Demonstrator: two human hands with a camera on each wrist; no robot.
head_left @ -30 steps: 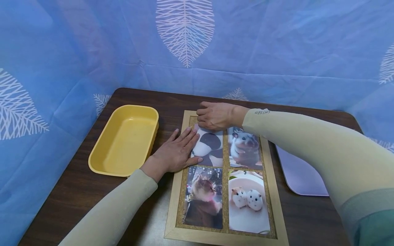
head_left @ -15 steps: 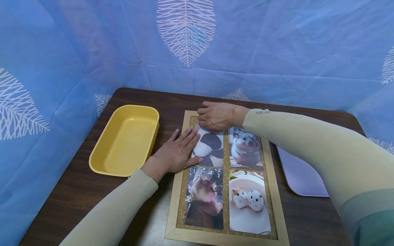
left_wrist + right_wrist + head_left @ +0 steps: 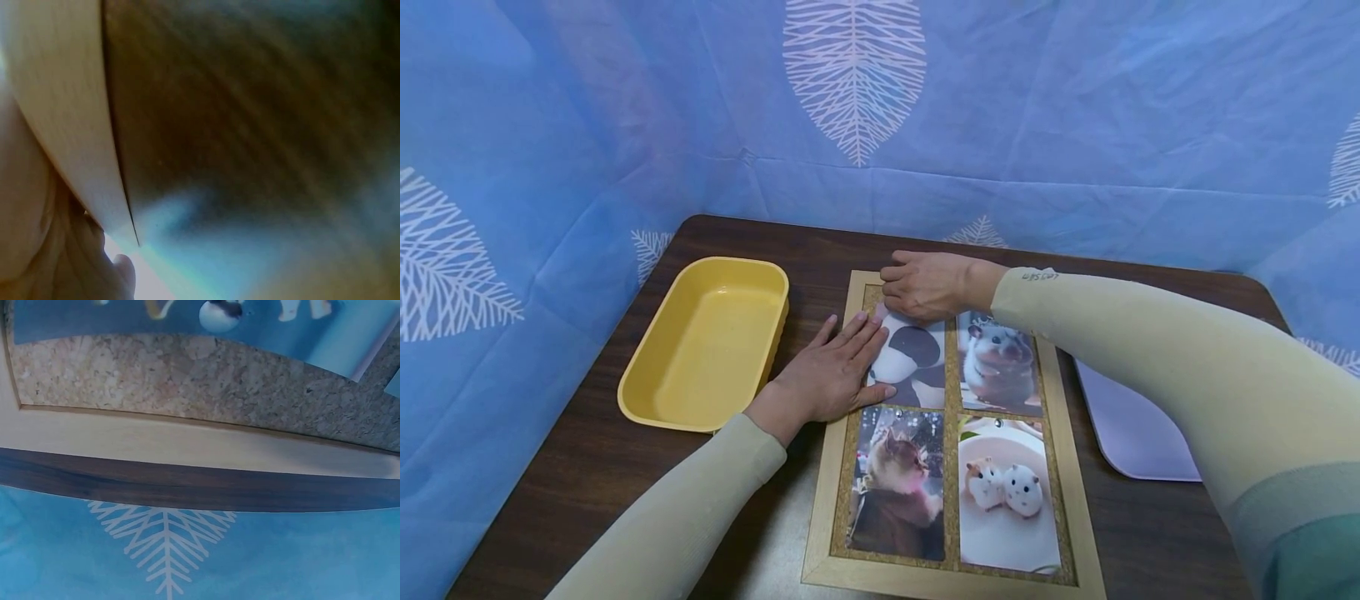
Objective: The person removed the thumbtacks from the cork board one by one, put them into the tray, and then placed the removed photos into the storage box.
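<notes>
My left hand (image 3: 829,372) lies with straight, spread fingers on the left edge of a black-and-white animal photo (image 3: 912,354). That photo is at the upper left of a cork board (image 3: 951,467) with a wooden frame (image 3: 880,573). Over the photo's top edge my right hand (image 3: 931,285) bends its fingers down; its fingertips are hidden, and I cannot tell what they hold. Beside it is a hamster photo (image 3: 997,367), with a round silver pin (image 3: 220,315) near its top edge. A cat photo (image 3: 897,487) and a two-hamster photo (image 3: 1009,496) sit below.
Left of the board stands a yellow tray (image 3: 707,350). A lilac tray (image 3: 1138,425) lies at the right, partly under my right arm. The dark wooden table (image 3: 550,483) meets a blue leaf-print curtain (image 3: 1000,108) behind.
</notes>
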